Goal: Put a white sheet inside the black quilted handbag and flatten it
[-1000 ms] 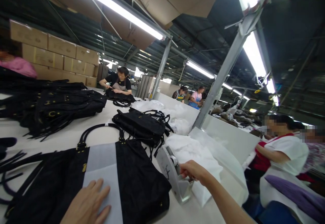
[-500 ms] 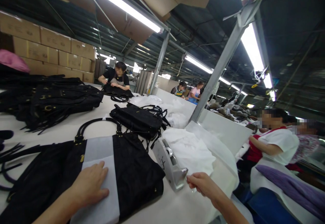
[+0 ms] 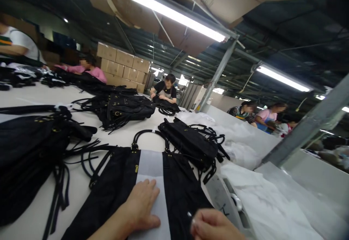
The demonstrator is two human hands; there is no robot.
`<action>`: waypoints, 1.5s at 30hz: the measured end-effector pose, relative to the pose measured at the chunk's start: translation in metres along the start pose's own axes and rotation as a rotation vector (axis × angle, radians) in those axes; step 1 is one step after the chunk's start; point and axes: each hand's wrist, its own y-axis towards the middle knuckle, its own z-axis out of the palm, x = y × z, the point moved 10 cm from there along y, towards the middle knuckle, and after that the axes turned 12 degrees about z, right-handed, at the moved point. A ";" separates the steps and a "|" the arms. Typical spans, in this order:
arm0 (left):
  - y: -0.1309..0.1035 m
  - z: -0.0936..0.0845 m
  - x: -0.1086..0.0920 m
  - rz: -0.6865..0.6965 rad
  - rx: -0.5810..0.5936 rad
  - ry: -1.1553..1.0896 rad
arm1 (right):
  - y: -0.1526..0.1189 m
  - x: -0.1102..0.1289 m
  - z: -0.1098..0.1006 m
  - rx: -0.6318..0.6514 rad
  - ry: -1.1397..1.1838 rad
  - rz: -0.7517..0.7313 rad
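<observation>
A black handbag [image 3: 180, 192] lies flat on the white table [image 3: 81, 182] right in front of me, with a white paper strip [image 3: 151, 163] laid down its middle. My left hand [image 3: 141, 205] rests flat on that strip, fingers together. My right hand [image 3: 212, 225] is at the bottom edge, just right of the bag, with its fingertips pinched on what looks like a small piece of clear tape [image 3: 189, 215]. A grey tape dispenser [image 3: 222, 198] stands just beyond my right hand.
More black bags lie around: one behind mine [image 3: 191, 142], a pile farther back [image 3: 128, 107], another at the left [image 3: 24, 149]. White wrapping sheets [image 3: 261, 203] are heaped at the right beside a slanted metal post [image 3: 308, 127]. Other people [image 3: 166, 89] work at the table's far end.
My view swung left. My right hand left the tape dispenser and came over toward the bag, fingers pinched. My left hand stayed on the white strip.
</observation>
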 end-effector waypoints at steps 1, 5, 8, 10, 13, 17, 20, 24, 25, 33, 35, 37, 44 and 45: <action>0.000 0.001 0.000 0.000 0.003 -0.012 | 0.017 0.014 0.016 0.082 0.085 0.019; 0.000 0.006 0.002 0.007 0.017 -0.073 | 0.099 0.048 0.044 0.086 0.197 0.068; 0.001 0.010 0.006 0.004 0.002 -0.101 | 0.142 0.044 0.047 0.002 0.106 0.067; 0.003 0.011 0.008 0.013 -0.027 -0.121 | 0.154 0.038 0.047 -0.012 0.078 0.039; 0.006 0.011 0.007 0.036 -0.066 -0.138 | 0.156 0.033 0.045 -0.033 0.060 -0.028; 0.008 0.007 0.004 0.026 -0.062 -0.127 | 0.153 0.038 0.043 -0.057 0.053 -0.119; 0.010 0.004 0.001 0.019 -0.044 -0.106 | 0.151 0.045 0.042 -0.080 0.033 -0.197; 0.013 0.000 -0.002 0.025 -0.037 -0.043 | 0.144 0.060 0.028 -0.273 -0.095 -0.409; 0.014 -0.001 -0.002 0.021 -0.029 -0.026 | 0.143 0.063 0.026 -0.324 -0.133 -0.457; 0.017 0.001 -0.006 -0.034 0.016 -0.008 | 0.167 0.051 0.012 -0.491 -0.131 -0.382; 0.017 0.001 -0.006 -0.036 0.008 -0.020 | 0.172 0.050 0.010 -0.478 -0.119 -0.365; 0.016 0.001 -0.005 -0.041 0.006 -0.031 | 0.174 0.048 0.009 -0.422 -0.101 -0.342; 0.013 0.006 -0.007 -0.077 0.026 -0.099 | 0.162 0.048 0.023 -0.172 -0.171 -0.307; 0.012 0.007 -0.008 -0.093 0.050 -0.098 | 0.162 0.048 0.023 -0.177 -0.184 -0.294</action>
